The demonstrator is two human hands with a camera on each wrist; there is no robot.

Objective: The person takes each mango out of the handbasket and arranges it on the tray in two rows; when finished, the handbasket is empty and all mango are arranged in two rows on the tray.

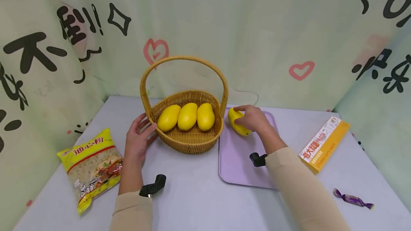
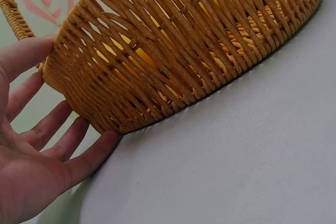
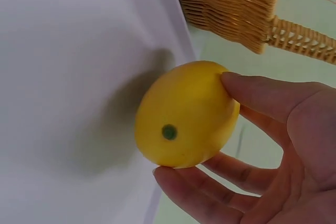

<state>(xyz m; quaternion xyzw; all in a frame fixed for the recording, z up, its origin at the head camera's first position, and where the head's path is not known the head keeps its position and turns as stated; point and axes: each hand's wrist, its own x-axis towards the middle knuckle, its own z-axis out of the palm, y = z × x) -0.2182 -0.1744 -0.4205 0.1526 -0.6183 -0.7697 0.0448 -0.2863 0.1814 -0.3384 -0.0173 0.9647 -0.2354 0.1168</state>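
A brown wicker basket with a tall arched handle holds three yellow mangoes side by side. My left hand touches the basket's left end from outside, fingers spread along the woven wall and thumb near the rim, as the left wrist view shows. To the right of the basket my right hand holds another yellow mango between thumb and fingers. That mango is over the far part of a lilac tray; its shadow falls on the tray. Whether it touches the tray is hard to tell.
A yellow bag of pasta lies at the left, beside my left forearm. On the right are an orange and white pasta box and a purple wrapped candy. A printed curtain hangs behind the white table.
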